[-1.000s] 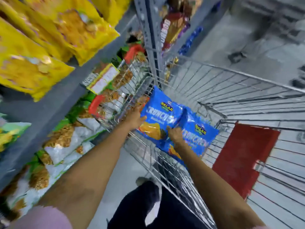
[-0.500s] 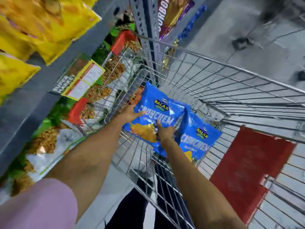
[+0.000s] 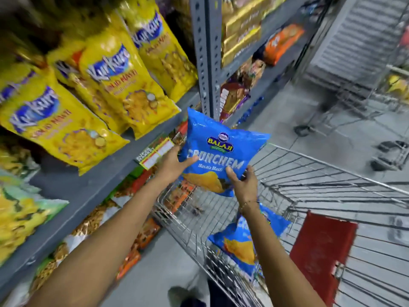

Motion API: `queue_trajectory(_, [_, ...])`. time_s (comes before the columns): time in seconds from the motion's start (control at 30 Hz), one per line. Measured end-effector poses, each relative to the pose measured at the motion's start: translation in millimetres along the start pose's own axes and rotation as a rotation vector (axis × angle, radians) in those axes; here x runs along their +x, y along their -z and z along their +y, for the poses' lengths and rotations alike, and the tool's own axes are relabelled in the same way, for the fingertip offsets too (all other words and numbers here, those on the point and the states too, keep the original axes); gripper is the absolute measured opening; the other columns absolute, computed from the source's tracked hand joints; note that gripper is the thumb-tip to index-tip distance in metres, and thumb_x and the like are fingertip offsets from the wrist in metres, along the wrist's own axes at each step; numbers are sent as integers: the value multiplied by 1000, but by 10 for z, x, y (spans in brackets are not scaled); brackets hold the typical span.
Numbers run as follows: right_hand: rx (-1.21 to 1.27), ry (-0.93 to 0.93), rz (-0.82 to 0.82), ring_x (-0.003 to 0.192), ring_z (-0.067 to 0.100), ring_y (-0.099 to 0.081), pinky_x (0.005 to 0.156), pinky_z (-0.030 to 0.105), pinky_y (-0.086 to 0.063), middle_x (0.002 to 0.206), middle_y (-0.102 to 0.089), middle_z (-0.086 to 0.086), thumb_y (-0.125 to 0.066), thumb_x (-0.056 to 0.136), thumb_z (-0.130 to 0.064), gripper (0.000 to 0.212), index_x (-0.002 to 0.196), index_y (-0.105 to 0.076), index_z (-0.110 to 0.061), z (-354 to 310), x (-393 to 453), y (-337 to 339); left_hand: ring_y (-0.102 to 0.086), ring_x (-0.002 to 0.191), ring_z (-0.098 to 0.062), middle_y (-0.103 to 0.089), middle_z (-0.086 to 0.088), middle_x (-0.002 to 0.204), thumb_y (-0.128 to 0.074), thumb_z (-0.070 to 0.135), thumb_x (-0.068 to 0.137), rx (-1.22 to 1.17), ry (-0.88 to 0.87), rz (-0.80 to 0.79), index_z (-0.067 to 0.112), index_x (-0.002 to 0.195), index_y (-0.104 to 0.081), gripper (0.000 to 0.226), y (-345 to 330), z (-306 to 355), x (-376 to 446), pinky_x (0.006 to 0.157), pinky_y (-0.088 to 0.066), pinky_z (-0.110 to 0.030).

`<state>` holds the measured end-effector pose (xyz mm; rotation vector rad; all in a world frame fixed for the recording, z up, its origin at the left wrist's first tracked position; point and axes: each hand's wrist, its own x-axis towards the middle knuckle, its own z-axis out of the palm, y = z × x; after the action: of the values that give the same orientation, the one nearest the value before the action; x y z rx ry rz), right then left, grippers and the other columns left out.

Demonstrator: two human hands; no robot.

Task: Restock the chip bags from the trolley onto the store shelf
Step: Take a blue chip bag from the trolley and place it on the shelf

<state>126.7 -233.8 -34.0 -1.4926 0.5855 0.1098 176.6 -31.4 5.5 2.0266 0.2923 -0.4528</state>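
Grey shelf (image 3: 93,187), yellow bags (image 3: 66,129) on it, trolley (image 3: 309,187) holding blue bag (image 3: 239,242)

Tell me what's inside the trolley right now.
One blue chip bag lies in the trolley, partly hidden by the right forearm. A red panel sits on its basket. The arm may cover more; the near end is out of frame.

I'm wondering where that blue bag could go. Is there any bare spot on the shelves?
One bare patch shows: grey shelf board below the big yellow snack bags, left of the yellow price label. The row above is packed edge to edge. Both hands, left and right, hold the blue Crunchem chip bag over the wire trolley.
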Motion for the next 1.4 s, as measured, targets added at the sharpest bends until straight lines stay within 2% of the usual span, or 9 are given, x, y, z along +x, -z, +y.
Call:
queue_trajectory(0.17, [22,268,-98,82,11,-68,79,32,-60,103,-69,18,-70,80,-5,36,111,-54,1,-1079,-364,158,-68,95,-31,-72,-11,96,-70,75,55,-83,-224,225,25,91,-63,62,431,635,-651,80,-56,-46])
queue_trajectory(0.23, [26,378,-92,69,-2,-65,67,20,-58,87,-69,6,-73,78,-11,30,100,-53,-6,-1519,-600,169,-67,89,-33,-70,-15,88,-71,74,53,-102,-295,288,23,84,-62,60,619,969,-999,74,-55,-47])
queue_trajectory(0.33, [41,539,-155,70,-2,-67,67,20,-57,87,-71,2,-75,77,-15,33,104,-59,-8,-2129,-1033,160,-66,79,-6,-66,14,83,-75,54,69,-107,-378,380,32,80,-58,30,916,1385,-1532,67,-55,-27])
queue_trajectory(0.47, [79,694,-261,82,5,-72,72,21,-58,87,-77,-8,-73,78,-15,25,101,-66,-10,-2826,-1648,130,-62,63,15,-67,18,78,-77,50,69,-104,-528,509,31,77,-60,26,1353,1839,-2264,58,-50,-8])
queue_trajectory(0.6, [116,800,-385,85,12,-72,72,23,-58,98,-74,10,-71,80,-17,29,104,-67,-2,-3362,-2186,-100,-67,70,7,-72,17,82,-75,65,57,-110,-664,681,22,88,-68,53,1827,2093,-2938,66,-56,-22])
queue_trajectory(0.7, [168,844,-508,73,5,-71,63,16,-56,93,-73,7,-70,81,-10,27,105,-66,1,-3682,-2547,-420,-62,60,14,-70,18,80,-78,55,62,-139,-716,785,26,80,-66,36,2232,2138,-3316,57,-50,-9])
queue_trajectory(0.93, [141,888,-736,94,24,-72,85,40,-58,104,-73,16,-76,75,-19,36,103,-67,2,-4073,-3109,-1520,-71,88,-16,-75,5,91,-71,72,47,-136,-661,1065,25,82,-70,59,3231,1923,-3989,87,-56,-44])
queue_trajectory(1.13, [97,877,-875,99,35,-68,89,56,-52,111,-67,26,-81,67,-34,60,102,-59,9,-4191,-3405,-2377,-64,59,9,-72,12,81,-75,44,75,-157,-613,1141,21,81,-65,25,3847,1685,-4207,53,-46,-10])
queue_trajectory(1.4, [38,871,-864,110,18,-62,96,37,-51,124,-63,3,-80,64,-48,76,123,-57,-6,-4329,-3373,-2843,-70,89,-15,-74,-2,104,-72,64,60,-202,-527,1156,17,100,-67,62,4217,1640,-3928,85,-58,-39])
